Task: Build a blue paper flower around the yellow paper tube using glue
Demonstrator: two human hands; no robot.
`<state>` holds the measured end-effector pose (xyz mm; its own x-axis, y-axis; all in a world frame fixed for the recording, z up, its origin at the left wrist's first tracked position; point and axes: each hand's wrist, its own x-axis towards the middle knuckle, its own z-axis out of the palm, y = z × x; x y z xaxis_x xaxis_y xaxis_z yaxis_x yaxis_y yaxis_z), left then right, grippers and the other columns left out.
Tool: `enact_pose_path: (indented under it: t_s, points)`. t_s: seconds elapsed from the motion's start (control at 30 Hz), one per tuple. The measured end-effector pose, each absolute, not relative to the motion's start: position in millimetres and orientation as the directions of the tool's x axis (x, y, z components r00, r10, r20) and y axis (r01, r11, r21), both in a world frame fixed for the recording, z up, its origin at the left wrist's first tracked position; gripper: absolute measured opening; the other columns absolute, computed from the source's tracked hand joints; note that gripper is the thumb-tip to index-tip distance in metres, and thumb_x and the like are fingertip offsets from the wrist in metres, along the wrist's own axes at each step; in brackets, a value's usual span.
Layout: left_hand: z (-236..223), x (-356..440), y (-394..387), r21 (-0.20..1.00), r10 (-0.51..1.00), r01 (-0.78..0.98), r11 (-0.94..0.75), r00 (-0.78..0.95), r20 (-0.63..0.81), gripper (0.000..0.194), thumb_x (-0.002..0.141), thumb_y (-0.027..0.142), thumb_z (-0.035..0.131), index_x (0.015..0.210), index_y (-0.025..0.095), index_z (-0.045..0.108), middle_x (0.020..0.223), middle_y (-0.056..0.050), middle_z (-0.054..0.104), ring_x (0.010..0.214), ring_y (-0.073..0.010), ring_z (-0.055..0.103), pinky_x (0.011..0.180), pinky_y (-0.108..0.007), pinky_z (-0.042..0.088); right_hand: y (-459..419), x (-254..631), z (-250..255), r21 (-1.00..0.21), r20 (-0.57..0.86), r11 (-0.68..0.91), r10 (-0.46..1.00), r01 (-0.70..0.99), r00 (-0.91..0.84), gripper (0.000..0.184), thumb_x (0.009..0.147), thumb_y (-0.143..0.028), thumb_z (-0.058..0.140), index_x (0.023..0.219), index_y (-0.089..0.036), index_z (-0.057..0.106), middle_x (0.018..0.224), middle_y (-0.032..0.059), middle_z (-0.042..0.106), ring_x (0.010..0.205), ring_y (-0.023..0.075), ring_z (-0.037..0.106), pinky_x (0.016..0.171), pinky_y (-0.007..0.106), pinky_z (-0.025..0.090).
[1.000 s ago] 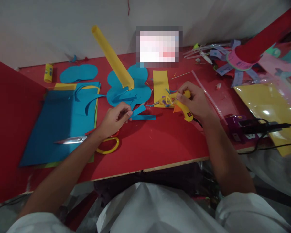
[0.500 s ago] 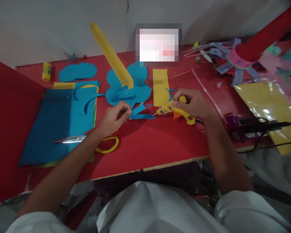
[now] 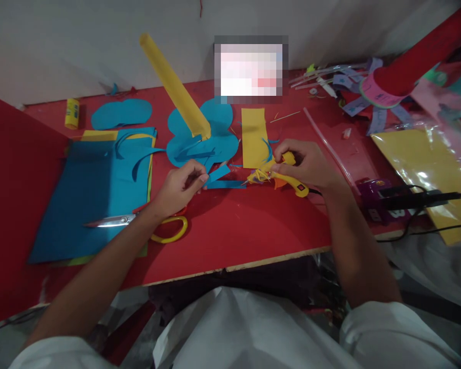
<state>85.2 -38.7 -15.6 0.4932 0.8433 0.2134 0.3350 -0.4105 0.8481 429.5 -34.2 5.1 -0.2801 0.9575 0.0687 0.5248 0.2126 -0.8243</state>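
Note:
My left hand [image 3: 186,185] is closed, pinching the end of a blue paper strip [image 3: 226,184] between thumb and fingers. My right hand [image 3: 303,161] wraps round a yellow hot glue gun [image 3: 297,184], whose tip points left at the strip's far end. Whether the tip touches the paper I cannot tell. Behind the strip lies a blue flower-shaped paper piece [image 3: 225,141], with a yellow paper tube [image 3: 176,89] standing tilted on it. Scissors [image 3: 169,238] with yellow and red handles lie partly under my left forearm.
Blue paper sheets [image 3: 77,205] are stacked at the left, below a glue stick [image 3: 72,114] and a blue paper cutout [image 3: 121,114]. A yellow paper rectangle [image 3: 252,133] lies behind the gun. Clear glue sticks [image 3: 330,148], a purple box [image 3: 372,195] and black cables [image 3: 426,199] are at the right.

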Motion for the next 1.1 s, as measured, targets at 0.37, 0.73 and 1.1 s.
enact_pose_path:
  t_s: [0.37, 0.73, 1.1]
  points:
    - [-16.5, 84.4, -38.3, 0.848, 0.849, 0.349, -0.398, 0.491, 0.196, 0.034, 0.104, 0.054, 0.058, 0.093, 0.022, 0.056, 0.074, 0.0, 0.064, 0.063, -0.0127, 0.06, 0.06, -0.025, 0.048, -34.6, 430.9, 5.7, -0.811, 0.04, 0.161, 0.974, 0.562, -0.221, 0.027, 0.081, -0.053, 0.073, 0.076, -0.03, 0.06, 0.072, 0.0007, 0.054, 0.064, 0.0201, 0.045, 0.059, 0.037, 0.032]
    - [-14.2, 86.0, -38.4, 0.851, 0.847, 0.342, -0.398, 0.493, 0.197, 0.033, 0.105, 0.052, 0.058, 0.093, 0.022, 0.056, 0.074, 0.0, 0.065, 0.062, -0.0118, 0.06, 0.059, -0.024, 0.049, -34.4, 428.3, 6.9, -0.814, 0.047, 0.177, 0.969, 0.553, -0.241, 0.03, 0.078, -0.051, 0.076, 0.075, -0.026, 0.061, 0.07, -0.0009, 0.055, 0.062, 0.0152, 0.043, 0.059, 0.033, 0.03]
    - [-16.5, 85.7, -37.9, 0.844, 0.839, 0.337, -0.417, 0.499, 0.215, 0.032, 0.105, 0.051, 0.059, 0.093, 0.021, 0.057, 0.074, 0.001, 0.064, 0.062, -0.0116, 0.06, 0.059, -0.023, 0.048, -31.4, 431.3, -0.9, -0.813, 0.085, 0.22, 0.961, 0.54, -0.263, 0.023, 0.081, -0.042, 0.077, 0.075, -0.024, 0.063, 0.07, -0.0017, 0.057, 0.061, 0.0132, 0.044, 0.058, 0.031, 0.031]
